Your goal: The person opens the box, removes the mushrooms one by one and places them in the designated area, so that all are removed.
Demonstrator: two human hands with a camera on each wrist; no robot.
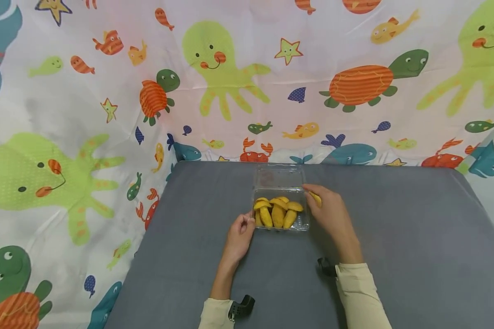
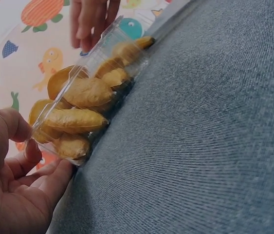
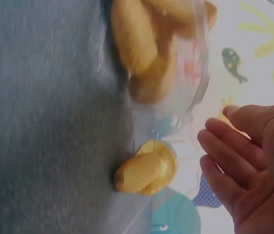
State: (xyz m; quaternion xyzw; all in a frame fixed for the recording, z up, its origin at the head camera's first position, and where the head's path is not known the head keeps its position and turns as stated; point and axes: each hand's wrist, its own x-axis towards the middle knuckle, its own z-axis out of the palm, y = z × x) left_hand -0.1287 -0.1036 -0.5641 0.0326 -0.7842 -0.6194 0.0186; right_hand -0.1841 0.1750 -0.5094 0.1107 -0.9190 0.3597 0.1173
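Observation:
A clear plastic box (image 1: 302, 223) stands on the table, its hinged lid (image 1: 279, 176) tipped back at the far side. Several yellow mushrooms (image 1: 278, 215) lie side by side in it, caps away from me. With thumb and fingers my left hand (image 1: 239, 235) pinches the box's near left edge; the left wrist view shows this grip at the box corner. My right hand (image 1: 331, 214) is by the right side of the box, fingers extended and holding nothing. A single yellow mushroom (image 3: 144, 170) lies on the table outside the box, partly hidden behind the right hand in the head view.
A grey cloth (image 1: 416, 237) covers the table. Behind and to the left hangs a white curtain (image 1: 123, 77) printed with sea animals, meeting the table's far edge. Dark straps with cameras (image 1: 243, 307) sit on both wrists.

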